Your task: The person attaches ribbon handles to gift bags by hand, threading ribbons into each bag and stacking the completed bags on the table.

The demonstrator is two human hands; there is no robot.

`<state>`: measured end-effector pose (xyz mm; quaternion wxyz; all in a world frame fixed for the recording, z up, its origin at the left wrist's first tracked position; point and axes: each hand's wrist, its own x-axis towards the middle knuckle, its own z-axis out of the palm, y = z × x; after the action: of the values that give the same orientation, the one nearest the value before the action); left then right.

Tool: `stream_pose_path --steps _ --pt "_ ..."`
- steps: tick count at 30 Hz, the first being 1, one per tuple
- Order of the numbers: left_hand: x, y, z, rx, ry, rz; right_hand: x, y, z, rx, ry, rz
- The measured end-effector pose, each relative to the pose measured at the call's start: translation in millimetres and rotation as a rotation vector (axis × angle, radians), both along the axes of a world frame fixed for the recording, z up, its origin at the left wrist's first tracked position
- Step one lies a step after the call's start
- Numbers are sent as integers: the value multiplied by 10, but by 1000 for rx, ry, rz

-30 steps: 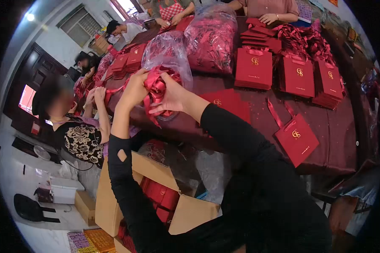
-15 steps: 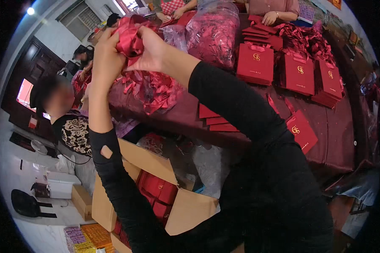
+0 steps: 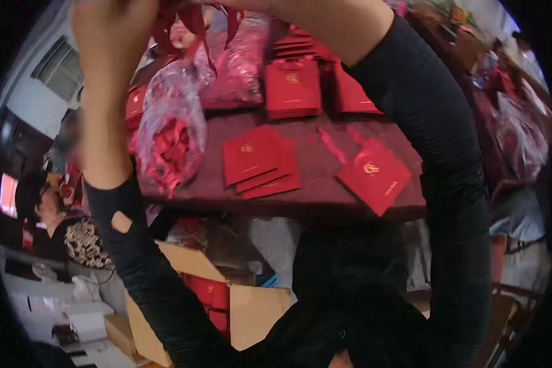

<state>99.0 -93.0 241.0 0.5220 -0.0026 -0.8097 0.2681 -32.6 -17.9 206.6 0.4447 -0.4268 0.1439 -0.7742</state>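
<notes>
Both of my hands are raised to the top edge of the head view, partly cut off and blurred. Dark red ribbons [image 3: 191,21] dangle in the air between them. My left hand [image 3: 113,27] is closed at the ribbons' left side, its fingertips out of sight. Only the lower edge of my right hand [image 3: 236,3] shows, with ribbon ends hanging beneath it. Below on the table lie a small fanned stack of red gift bags [image 3: 257,161] and a single red bag [image 3: 375,175] with ribbon handles, both gold-printed.
A clear plastic bag of red ribbons [image 3: 172,138] lies on the dark red tablecloth [image 3: 316,193]. Stacked red bags [image 3: 293,86] and a large plastic sack [image 3: 236,67] stand behind. An open carton [image 3: 257,313] holds red bags below. A person [image 3: 80,236] is at left.
My hands and the ribbons have risen towards the top edge, and my right forearm has swung outward. The view has shifted to the right, bringing the table's near stack closer to the middle.
</notes>
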Motion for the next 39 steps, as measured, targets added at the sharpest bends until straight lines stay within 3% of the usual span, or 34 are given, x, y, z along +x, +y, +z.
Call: stream_pose_path --steps 8,16,18,20,21,23,24,25,27,29,30,31,32,34,35,36,38,39 --pt "-1998 1484 -262 146 51 -454 -1510 1699 -48 75 35 -599" --pt "-3506 2551 -1049 437 -105 -512 -2840 2778 -729 242 -227 -989" --pt "-3937 2683 -1457 547 -297 -483 -3534 2966 -1264 346 -395 -960" --pt "-3987 2826 -1589 781 -719 -405 -3550 3192 -1702 344 -310 -779" --pt "-4244 2883 -1879 876 -697 -498 -3443 3281 -1883 323 -235 -665" --pt "-4104 2966 -2010 1055 -833 -551 -3221 3303 -2100 349 -92 -619" --pt "-4052 2990 -2134 1070 -759 -590 -3096 3272 -2140 389 -9 -665" --pt "-3723 2875 -2026 936 -828 -600 -3255 3217 -2196 571 -235 -825" --pt "-3078 2674 -2013 894 -674 -736 -3921 3488 -2814 457 45 -619" --pt "-2275 2266 -1985 920 -341 -763 -4748 3423 -3176 1078 251 -989" --pt "-1890 1987 -1975 932 -165 -615 -5063 3474 -3483 1031 467 -929" --pt "-1521 1698 -2007 929 9 -466 -4773 3360 -3384 1002 520 -981" --pt "-1222 1358 -2159 886 232 -232 -4669 3307 -3123 1267 688 -960" --pt "-512 644 -2507 927 626 151 -4791 3294 -3075 1380 669 -808" --pt "-172 298 -2720 880 763 406 -5047 3355 -3276 1228 480 -680" --pt "111 -6 -2978 901 871 636 -4969 3317 -3186 1291 495 -646" --pt "513 -511 -3363 1118 900 990 -4459 3261 -2760 1224 398 -559" --pt "599 -658 -3362 1249 909 1011 -4126 3203 -2500 1193 348 -515"
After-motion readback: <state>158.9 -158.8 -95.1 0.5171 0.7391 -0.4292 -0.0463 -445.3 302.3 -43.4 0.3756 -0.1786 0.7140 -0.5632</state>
